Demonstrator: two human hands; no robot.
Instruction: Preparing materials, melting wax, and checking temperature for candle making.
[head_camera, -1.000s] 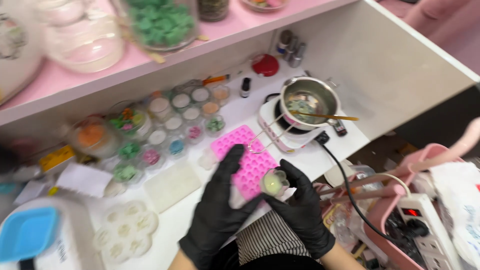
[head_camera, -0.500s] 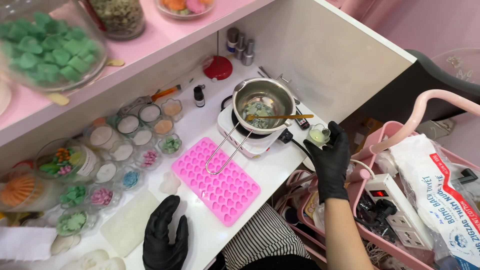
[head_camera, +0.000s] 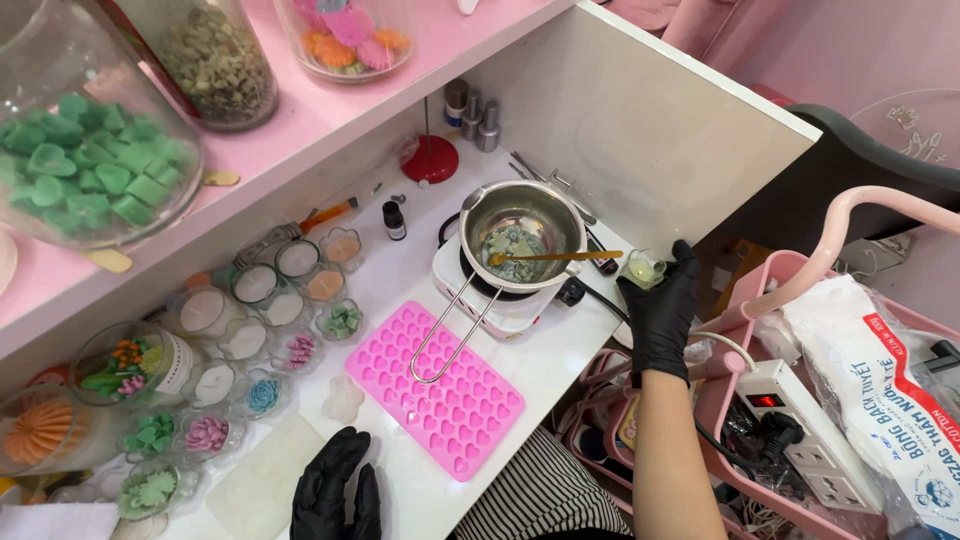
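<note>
Right hand (head_camera: 662, 305) gripping small glass cup (head_camera: 645, 269) upright, mouth up, beside pot (head_camera: 524, 222)

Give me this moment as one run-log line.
right hand: holds small glass cup beside metal pot | left hand: flat on white table, near pink mould | spoon: in pot

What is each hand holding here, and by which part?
Right hand pinches a small glass cup by its sides. Left hand holds nothing, resting on the table.
</note>
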